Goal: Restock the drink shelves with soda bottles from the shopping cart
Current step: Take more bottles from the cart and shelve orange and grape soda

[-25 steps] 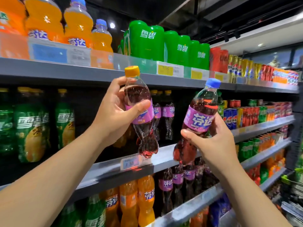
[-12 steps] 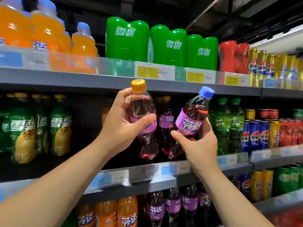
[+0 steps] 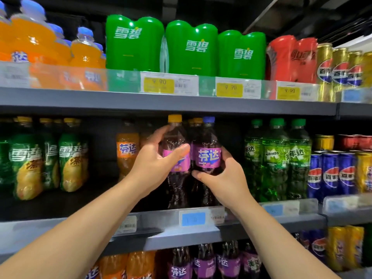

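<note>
My left hand (image 3: 155,166) grips a purple soda bottle with a yellow cap (image 3: 175,137), held upright inside the middle shelf (image 3: 201,230). Right beside it, my right hand (image 3: 223,178) grips a second purple soda bottle with a blue cap (image 3: 208,150), also upright. The two bottles touch side by side. Their bases stand at or just above the shelf floor, behind the price strip; I cannot tell which. More purple bottles with yellow caps stand behind them. The shopping cart is out of view.
An orange soda bottle (image 3: 127,154) stands left of my left hand, green bottles (image 3: 276,158) right of my right hand. A dark gap lies between the lemon-green bottles (image 3: 72,162) and the orange one. The upper shelf edge (image 3: 181,103) runs just above the caps.
Both hands have pushed forward into the middle shelf. The blue-capped bottle, tilted before, now stands upright against the yellow-capped one. The camera has turned to face the shelf.
</note>
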